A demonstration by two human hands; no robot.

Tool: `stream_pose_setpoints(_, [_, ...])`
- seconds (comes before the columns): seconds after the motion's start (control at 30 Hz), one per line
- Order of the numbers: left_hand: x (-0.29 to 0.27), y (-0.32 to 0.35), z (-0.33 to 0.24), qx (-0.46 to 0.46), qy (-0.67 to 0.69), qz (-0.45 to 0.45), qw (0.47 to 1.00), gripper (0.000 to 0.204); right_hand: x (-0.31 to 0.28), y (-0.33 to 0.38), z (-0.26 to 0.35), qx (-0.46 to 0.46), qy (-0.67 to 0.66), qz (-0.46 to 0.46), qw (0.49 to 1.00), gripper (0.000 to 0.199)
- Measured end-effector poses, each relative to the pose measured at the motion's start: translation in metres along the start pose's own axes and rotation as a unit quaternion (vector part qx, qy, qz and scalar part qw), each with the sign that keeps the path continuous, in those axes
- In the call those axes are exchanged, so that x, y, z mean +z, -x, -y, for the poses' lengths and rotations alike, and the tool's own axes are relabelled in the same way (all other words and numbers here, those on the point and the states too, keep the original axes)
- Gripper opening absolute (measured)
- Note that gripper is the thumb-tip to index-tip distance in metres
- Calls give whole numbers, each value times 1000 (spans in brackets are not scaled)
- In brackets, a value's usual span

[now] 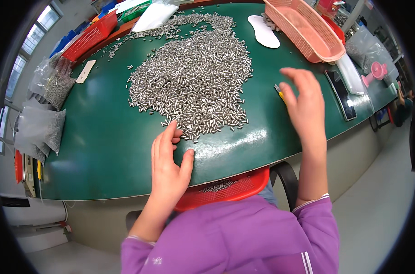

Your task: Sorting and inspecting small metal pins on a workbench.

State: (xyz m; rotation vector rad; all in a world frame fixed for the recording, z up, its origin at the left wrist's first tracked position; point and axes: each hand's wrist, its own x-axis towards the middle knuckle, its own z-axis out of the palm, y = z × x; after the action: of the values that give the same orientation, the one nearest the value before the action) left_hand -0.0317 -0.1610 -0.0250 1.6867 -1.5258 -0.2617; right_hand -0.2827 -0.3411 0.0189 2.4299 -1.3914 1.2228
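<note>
A broad heap of small, shiny metal pins (193, 73) is spread over the green tabletop (98, 137). At the heap's near edge rests my left hand (168, 160), its fingers apart and the fingertips by the closest pins. My right hand (305, 102) is off to the right of the heap, thumb and fingers spread with nothing between them. Beside its thumb lies a yellow-handled cutter (279, 91), partly hidden by the hand. Against my lap, under the table's front edge, a red basket (244, 186) holds more of the pins.
A pink plastic basket (307, 32) and a white insole-shaped piece (264, 32) are at the far right. A phone (341, 96) lies near the right edge, with a pink fan-like object (376, 73) beyond. Filled plastic bags (41, 128) line the left edge, near a red basket (91, 36).
</note>
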Motion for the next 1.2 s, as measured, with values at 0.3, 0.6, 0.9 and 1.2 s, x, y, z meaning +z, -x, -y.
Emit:
stream_pose_setpoints(0.3, [0,-2,-3,-10,-26,-1,1000,73,-5,40,47,-32,-172,199,964,17])
stream_pose_setpoints(0.6, [9,-8,-14,8,48,50,998,73,22,57,92,-54,-291,234,926,26])
stream_pose_setpoints(0.9, [6,-1,-10,8,85,43,995,73,29,69,90,4,-352,230,907,24])
stream_pose_setpoints(1.2, [5,-1,-9,35,76,51,995,69,26,63,97,-54,-296,234,925,20])
